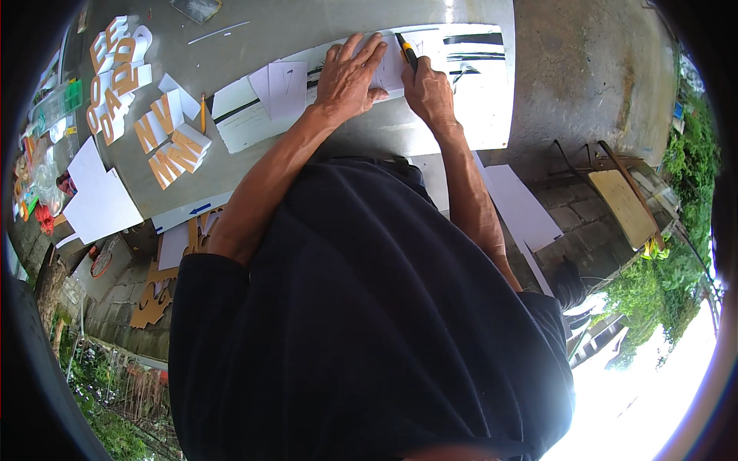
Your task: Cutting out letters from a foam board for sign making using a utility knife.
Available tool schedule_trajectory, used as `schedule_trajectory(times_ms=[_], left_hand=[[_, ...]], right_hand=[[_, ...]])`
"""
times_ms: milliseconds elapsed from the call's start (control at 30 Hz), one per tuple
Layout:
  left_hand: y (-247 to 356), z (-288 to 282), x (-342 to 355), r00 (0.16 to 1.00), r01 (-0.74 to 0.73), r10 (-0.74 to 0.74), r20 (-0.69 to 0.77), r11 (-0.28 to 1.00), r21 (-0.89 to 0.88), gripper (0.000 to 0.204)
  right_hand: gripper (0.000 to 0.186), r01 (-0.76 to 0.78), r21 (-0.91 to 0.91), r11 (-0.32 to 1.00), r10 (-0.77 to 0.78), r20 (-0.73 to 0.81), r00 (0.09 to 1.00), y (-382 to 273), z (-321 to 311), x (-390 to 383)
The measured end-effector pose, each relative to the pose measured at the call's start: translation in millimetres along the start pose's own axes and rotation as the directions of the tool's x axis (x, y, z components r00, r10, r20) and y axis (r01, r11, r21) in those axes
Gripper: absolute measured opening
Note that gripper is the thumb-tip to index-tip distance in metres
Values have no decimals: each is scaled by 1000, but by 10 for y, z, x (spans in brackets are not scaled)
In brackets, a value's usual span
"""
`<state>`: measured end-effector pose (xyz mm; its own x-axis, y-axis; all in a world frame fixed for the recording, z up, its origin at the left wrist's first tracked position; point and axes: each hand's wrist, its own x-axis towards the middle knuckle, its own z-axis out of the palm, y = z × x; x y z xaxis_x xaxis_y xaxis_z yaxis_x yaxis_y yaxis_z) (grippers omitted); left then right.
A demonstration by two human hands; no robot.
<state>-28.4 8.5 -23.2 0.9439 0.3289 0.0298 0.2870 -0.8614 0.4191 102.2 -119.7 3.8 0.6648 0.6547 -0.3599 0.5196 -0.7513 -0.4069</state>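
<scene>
My right hand [430, 96] is closed around a yellow and black utility knife [408, 52]. The knife's tip points away from me, at the far edge of a white sheet [390, 69] with faint drawn lines. My left hand [350, 83] lies flat on that sheet's left side, fingers spread, and grips nothing. Under both hands is a long white board [480, 107] with black streaks. Left of my left hand, a second white piece [286, 91] with pencil lines rests on the board.
Cut-out letters with brown faces and white sides [171, 138] stand in groups at the left. A pencil [203, 114] lies beside them. White sheets [100, 192] and a clear box [58, 107] sit further left. Brown cut board scraps [154, 300] are lower left.
</scene>
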Motion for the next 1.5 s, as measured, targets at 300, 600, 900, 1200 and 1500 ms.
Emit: schedule_trajectory(times_ms=[300,600,900,1200,1500], left_hand=[[87,27,-3,999,43,-44,17,999,12,90],[155,18,10,995,98,-99,14,995,29,89],[167,10,18,993,113,-113,26,993,28,89],[165,26,5,993,112,-112,23,994,-3,91],[162,45,-12,993,113,-113,14,993,-11,92]], right_hand=[[36,-37,-118,992,43,45,998,-200,-24,48],[36,-53,-144,988,67,91,994,-291,-36,-4],[35,-79,-158,984,95,95,991,-311,-31,-40],[35,-96,-141,985,112,106,988,-269,-4,-210],[34,-104,-148,984,120,106,987,-278,-14,-272]])
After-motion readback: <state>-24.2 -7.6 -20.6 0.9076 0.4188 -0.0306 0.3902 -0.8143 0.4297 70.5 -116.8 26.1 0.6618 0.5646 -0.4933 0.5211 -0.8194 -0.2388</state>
